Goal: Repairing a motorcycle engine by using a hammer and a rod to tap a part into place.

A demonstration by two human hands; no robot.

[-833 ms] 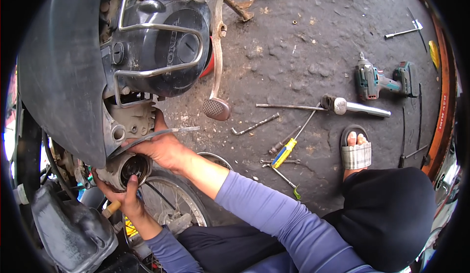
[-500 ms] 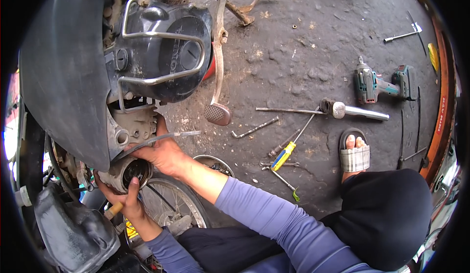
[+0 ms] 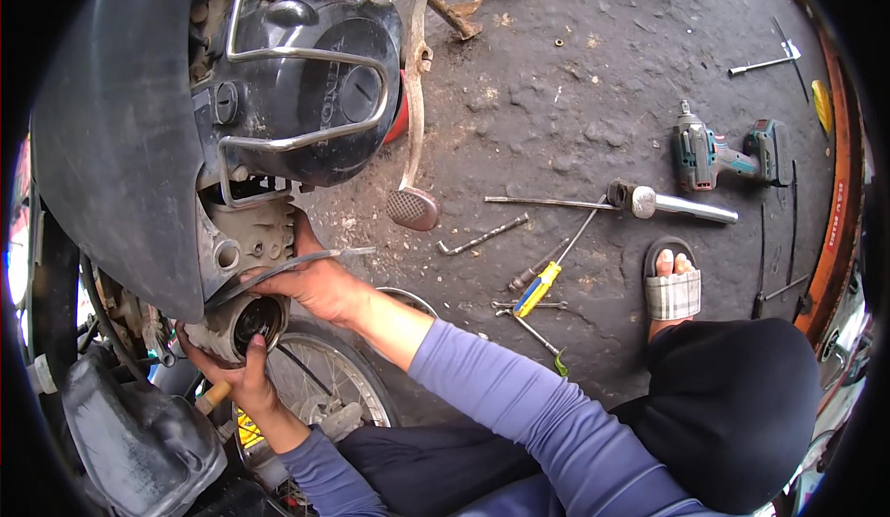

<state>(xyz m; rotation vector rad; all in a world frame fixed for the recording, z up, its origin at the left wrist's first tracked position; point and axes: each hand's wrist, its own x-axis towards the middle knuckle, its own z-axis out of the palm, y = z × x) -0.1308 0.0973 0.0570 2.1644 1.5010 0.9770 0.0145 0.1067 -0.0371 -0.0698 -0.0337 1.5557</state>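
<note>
Crouching by the motorcycle, the person has the left hand (image 3: pixel 243 375) cupped under the round metal cylinder (image 3: pixel 243 324) low on the engine's near left, while the right hand (image 3: pixel 320 283) grips it from above with a thin bent rod (image 3: pixel 287 269) across the fingers. I'd keep it square and supported from below. Rough, grimy concrete floor (image 3: pixel 556 90), with a screwdriver (image 3: pixel 542 281) and cordless impact wrench (image 3: pixel 728 153) lying well off right.

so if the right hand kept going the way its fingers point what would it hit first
Probably the grey engine block. The right hand points up and left, fingers already against the round cylinder opening beneath it. Depth is unclear here.
</note>
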